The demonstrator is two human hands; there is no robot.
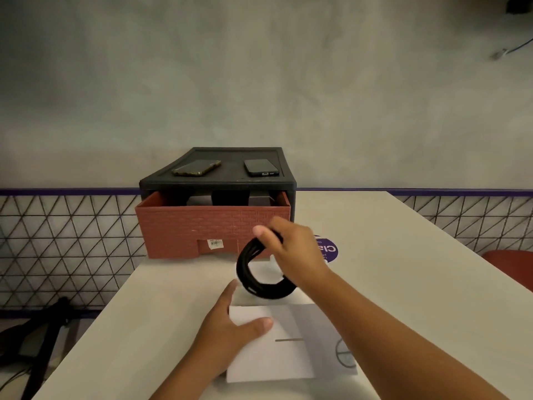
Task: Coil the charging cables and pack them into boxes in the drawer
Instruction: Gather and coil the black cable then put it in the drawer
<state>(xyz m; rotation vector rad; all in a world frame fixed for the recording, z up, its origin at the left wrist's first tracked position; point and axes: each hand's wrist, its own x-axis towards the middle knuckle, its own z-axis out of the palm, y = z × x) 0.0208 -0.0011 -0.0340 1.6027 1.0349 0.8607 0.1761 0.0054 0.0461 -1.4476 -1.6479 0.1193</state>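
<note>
My right hand (294, 252) grips a coiled black charging cable (256, 280) at its top and holds it in the air above the table, just in front of the drawer. Below it a white box (288, 353) lies on the table, and my left hand (230, 324) holds its left end, thumb on top. The brick-red drawer (213, 226) stands pulled out of a black cabinet (219, 180), with dark boxes (230, 197) partly visible inside.
Two phones, one (197, 168) and the other (261, 167), lie on the cabinet top. The white table (389, 255) carries a purple round sticker (327, 249). A red seat (510, 267) is at the right; a wire mesh panel (66, 246) and dark chair legs are at the left.
</note>
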